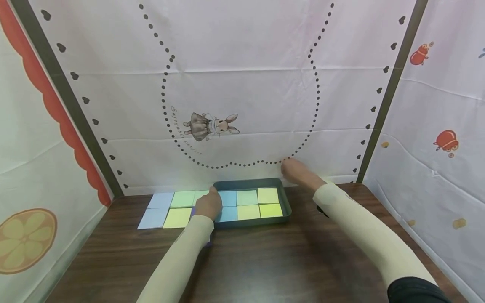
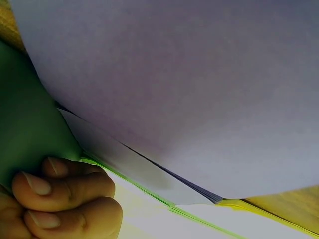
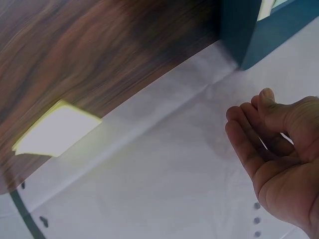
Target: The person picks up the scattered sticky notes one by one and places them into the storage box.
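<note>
White cloth [image 1: 246, 42] closes off the far side, and below it spreads the dark table [image 1: 265, 261]. Far middle, there's the tray [image 1: 248, 183], pads [image 1: 248, 212] laid out inside. Left hand [image 1: 208, 205] is at its left wall, fingers curled; can't tell whether they grip the rim. Any leftward shove there could ram the tray into the loose pads [image 1: 178, 217] beside it! Right hand [image 1: 297, 170] hangs by the far right corner, fingers loosely bent, holding nothing; brushing the cloth might drag it. Purple pad [image 2: 174, 89] is under the left wrist, so a careless sweep could skew it. And right of the tray, one yellow pad [image 3: 57, 129] sits at the table's far edge: nudged farther, it might drop.
</note>
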Demonstrator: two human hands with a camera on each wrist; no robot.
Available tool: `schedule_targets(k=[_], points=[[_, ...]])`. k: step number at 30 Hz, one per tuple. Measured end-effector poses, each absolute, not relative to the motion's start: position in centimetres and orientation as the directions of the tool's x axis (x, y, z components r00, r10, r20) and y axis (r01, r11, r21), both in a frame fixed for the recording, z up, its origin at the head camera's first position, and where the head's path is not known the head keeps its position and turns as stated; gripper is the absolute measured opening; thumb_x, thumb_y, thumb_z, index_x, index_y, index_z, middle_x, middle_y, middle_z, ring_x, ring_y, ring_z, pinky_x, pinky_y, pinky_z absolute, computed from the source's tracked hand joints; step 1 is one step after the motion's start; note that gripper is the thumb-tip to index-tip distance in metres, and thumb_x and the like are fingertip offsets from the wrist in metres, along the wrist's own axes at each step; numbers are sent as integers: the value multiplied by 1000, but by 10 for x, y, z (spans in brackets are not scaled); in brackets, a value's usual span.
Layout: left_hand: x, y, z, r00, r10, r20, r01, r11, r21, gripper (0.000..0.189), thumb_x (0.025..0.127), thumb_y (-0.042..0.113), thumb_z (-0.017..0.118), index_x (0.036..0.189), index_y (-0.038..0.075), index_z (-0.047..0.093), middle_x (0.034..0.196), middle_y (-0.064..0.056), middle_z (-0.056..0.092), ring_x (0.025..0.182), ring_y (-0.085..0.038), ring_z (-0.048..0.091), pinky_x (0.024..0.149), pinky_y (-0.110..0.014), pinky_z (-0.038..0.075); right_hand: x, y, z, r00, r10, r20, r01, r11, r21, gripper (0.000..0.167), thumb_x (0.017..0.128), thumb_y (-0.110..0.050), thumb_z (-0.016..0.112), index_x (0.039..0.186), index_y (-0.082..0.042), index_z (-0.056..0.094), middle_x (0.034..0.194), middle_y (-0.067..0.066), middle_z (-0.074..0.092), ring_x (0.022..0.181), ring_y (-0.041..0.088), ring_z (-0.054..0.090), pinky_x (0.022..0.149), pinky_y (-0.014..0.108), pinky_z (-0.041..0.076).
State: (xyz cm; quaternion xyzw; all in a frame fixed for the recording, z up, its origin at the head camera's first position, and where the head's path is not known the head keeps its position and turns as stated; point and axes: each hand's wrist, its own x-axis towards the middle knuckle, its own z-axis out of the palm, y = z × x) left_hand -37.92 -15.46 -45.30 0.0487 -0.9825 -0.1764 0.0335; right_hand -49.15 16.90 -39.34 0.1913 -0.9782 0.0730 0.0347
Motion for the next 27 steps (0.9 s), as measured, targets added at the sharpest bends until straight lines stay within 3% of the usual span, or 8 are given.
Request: schedule_targets(k=[7,11,14,18,22,27], points=[[-374,-155,-450,-992,-114,50,-88,927,364,43,117,10,37,152,-13,47,84,-27,73,72,-39,75,70,-52,66,-512,212,-404,-952,-304,24,-303,935,-184,15,104,-3,69,112,0,80,105,16,81,85,26,70,76,41,62],[-380,-157,-455,-992,-114,48,-88,925,369,44,118,10,35,153,-12,47,83,-26,72,73,-39,75,71,-51,66,-528,251,-419,-938,-343,49,-346,923,-169,15,101,-2,67,104,-1,82,97,13,78,79,23,63,70,39,58],[-390,-160,-464,-993,-96,72,-66,939,339,42,117,10,36,149,-14,49,77,-24,70,67,-37,73,67,-50,65,-506,263,-403,-941,-339,14,-338,930,-144,16,101,0,67,104,3,83,99,17,80,80,24,65,75,42,61],[-407,-166,-484,-990,-74,119,-35,952,304,37,115,9,39,139,-15,54,70,-22,67,60,-35,69,58,-48,62,-463,265,-375,-962,-267,-50,-256,953,-162,23,101,3,66,117,11,80,118,28,81,93,30,73,90,49,65],[-412,-168,-484,-989,-81,127,-38,950,311,34,115,10,40,136,-12,55,70,-20,67,58,-33,68,54,-46,59,-452,278,-373,-974,-221,-50,-208,960,-190,31,99,7,63,126,17,75,132,35,76,104,35,72,99,53,63],[-394,-160,-470,-989,-81,127,-38,950,310,32,114,7,42,136,-14,54,72,-21,68,61,-34,69,60,-48,62,-454,300,-393,-967,-253,-33,-243,952,-186,30,98,9,64,124,17,76,130,34,77,115,44,77,102,56,64]])
